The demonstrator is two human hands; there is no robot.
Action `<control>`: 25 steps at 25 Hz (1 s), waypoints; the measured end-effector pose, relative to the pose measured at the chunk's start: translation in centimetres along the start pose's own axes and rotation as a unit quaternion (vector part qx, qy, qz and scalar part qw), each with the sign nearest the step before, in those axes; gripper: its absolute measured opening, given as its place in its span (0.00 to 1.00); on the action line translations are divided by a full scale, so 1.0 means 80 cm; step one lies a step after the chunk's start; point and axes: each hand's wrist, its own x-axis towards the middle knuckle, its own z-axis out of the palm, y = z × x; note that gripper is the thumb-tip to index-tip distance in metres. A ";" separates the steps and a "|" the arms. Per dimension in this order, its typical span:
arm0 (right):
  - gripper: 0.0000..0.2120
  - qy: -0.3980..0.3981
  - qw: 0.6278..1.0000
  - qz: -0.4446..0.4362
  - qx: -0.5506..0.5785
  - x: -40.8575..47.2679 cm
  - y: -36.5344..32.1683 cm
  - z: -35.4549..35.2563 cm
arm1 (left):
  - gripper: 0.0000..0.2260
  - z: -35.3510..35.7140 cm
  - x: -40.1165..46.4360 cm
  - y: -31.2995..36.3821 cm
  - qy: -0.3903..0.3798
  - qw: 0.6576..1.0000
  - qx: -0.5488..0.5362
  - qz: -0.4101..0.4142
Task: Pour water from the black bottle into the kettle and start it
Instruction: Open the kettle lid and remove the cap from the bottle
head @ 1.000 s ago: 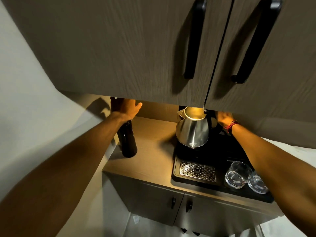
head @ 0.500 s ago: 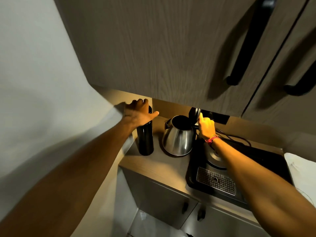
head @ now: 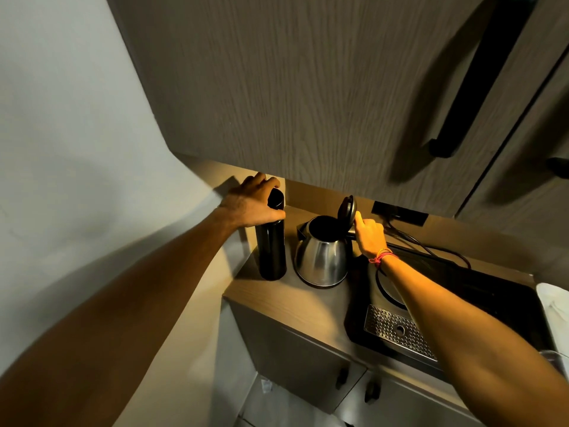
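A tall black bottle (head: 271,251) stands upright at the left end of the wooden counter (head: 295,303). My left hand (head: 251,203) wraps its neck and cap from above. Just right of it sits a steel kettle (head: 321,258) on the bare counter, off its round base (head: 392,286). The kettle's black lid (head: 347,211) stands tipped open. My right hand (head: 369,232) is closed on the kettle's handle behind the lid; the handle itself is mostly hidden.
A black tray (head: 492,303) with a perforated drip grate (head: 400,331) holds the base at right. Cables (head: 431,248) run along the back. Overhead cabinets (head: 308,87) hang low above the counter. A white cloth (head: 554,306) lies at the right edge. A wall closes the left side.
The kettle has moved left off its base onto the counter beside the bottle, and its lid now stands open. My left hand has settled around the bottle's neck. The view shifted left.
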 end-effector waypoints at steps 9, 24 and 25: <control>0.26 0.000 0.999 -0.042 0.019 -0.001 0.000 -0.023 | 0.46 -0.024 0.006 0.027 -0.001 0.987 0.126 -0.100; 0.26 -0.005 0.997 -0.039 -0.073 0.009 -0.002 -0.026 | 0.34 -0.019 -0.025 0.037 0.094 0.982 0.097 0.129; 0.27 -0.006 0.996 -0.038 -0.076 0.008 -0.002 -0.024 | 0.34 -0.005 -0.036 0.044 0.075 0.973 0.110 0.187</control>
